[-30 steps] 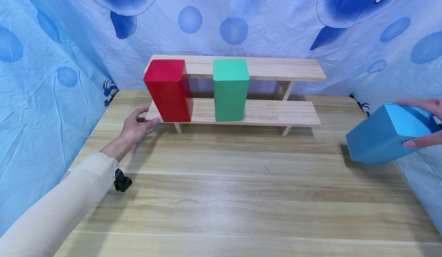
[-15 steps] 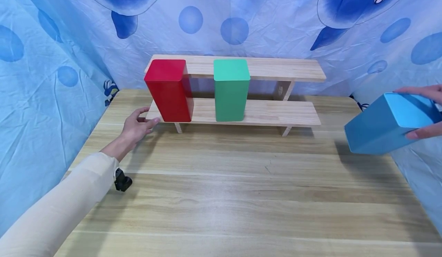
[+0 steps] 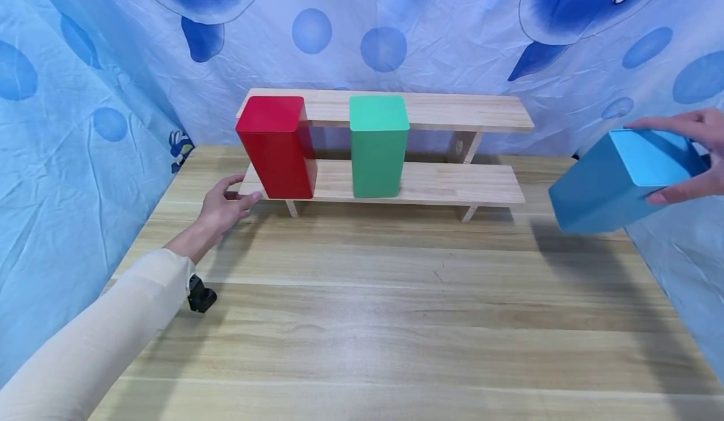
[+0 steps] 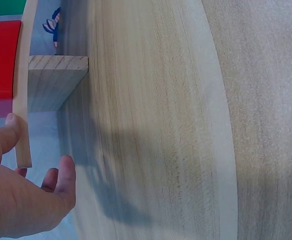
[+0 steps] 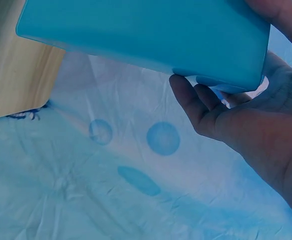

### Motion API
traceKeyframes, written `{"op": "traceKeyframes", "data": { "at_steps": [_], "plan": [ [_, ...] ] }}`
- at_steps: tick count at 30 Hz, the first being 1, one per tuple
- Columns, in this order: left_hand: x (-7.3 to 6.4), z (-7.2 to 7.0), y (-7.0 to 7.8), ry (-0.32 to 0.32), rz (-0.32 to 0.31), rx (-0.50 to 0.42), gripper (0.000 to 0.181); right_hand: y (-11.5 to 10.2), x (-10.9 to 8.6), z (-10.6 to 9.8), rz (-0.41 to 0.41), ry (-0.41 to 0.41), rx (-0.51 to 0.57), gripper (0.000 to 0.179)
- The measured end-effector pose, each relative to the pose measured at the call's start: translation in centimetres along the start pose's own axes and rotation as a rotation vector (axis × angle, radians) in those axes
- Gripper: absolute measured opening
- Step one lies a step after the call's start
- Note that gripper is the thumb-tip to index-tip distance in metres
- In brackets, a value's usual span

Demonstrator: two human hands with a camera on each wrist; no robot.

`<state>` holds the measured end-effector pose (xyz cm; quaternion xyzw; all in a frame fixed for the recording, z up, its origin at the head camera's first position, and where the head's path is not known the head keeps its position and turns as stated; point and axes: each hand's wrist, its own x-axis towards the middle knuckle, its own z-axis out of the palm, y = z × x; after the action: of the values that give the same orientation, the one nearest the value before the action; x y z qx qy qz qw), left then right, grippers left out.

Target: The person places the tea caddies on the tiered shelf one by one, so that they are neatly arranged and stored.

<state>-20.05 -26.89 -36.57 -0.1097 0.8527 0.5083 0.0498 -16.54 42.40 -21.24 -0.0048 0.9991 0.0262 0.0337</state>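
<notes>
In the head view, my right hand (image 3: pixel 692 154) grips one end of a smooth blue rectangular block (image 3: pixel 594 182), which is tilted and held above the table at the far right. The right wrist view shows fingertips (image 5: pixel 180 87) along the underside of the block and the thumb side over its other face. My left hand (image 3: pixel 223 207) holds the left end of a two-tier wooden shelf (image 3: pixel 458 185); its thumb (image 4: pixel 8 132) lies on the lower board, with the other fingers past the board's end. A red block (image 3: pixel 279 157) and a green block (image 3: pixel 378 157) stand upright on the lower tier.
The shelf stands toward the back of a light wooden table (image 3: pixel 362 320). Blue cloth (image 3: pixel 351 25) with whale pictures hangs behind it and at both sides. A small black device (image 3: pixel 200 294) sits at the left wrist.
My right hand has lifted the blue block higher and brought it somewhat left, toward the shelf; its shadow on the table has grown. The left hand, shelf, red block and green block stay put.
</notes>
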Motion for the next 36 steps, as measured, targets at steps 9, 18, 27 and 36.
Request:
{"op": "traceKeyframes", "data": {
  "at_steps": [9,18,27,36],
  "plan": [
    [-0.1,0.0,0.1,-0.002,0.018,0.013,0.078,-2.5,0.5,-1.1,-0.144,0.033,0.207,0.120],
    [-0.2,-0.1,0.1,-0.008,0.016,0.003,0.079,-5.0,1.6,-1.8,-0.243,-0.005,0.307,0.114],
    [-0.2,0.0,0.2,-0.003,0.009,0.005,0.079,-6.8,2.3,-2.1,-0.273,-0.035,0.407,0.111],
    [-0.1,0.0,0.2,-0.001,0.009,0.014,0.079,-8.5,3.5,-2.4,-0.311,-0.057,0.481,0.109]
  ]
}}
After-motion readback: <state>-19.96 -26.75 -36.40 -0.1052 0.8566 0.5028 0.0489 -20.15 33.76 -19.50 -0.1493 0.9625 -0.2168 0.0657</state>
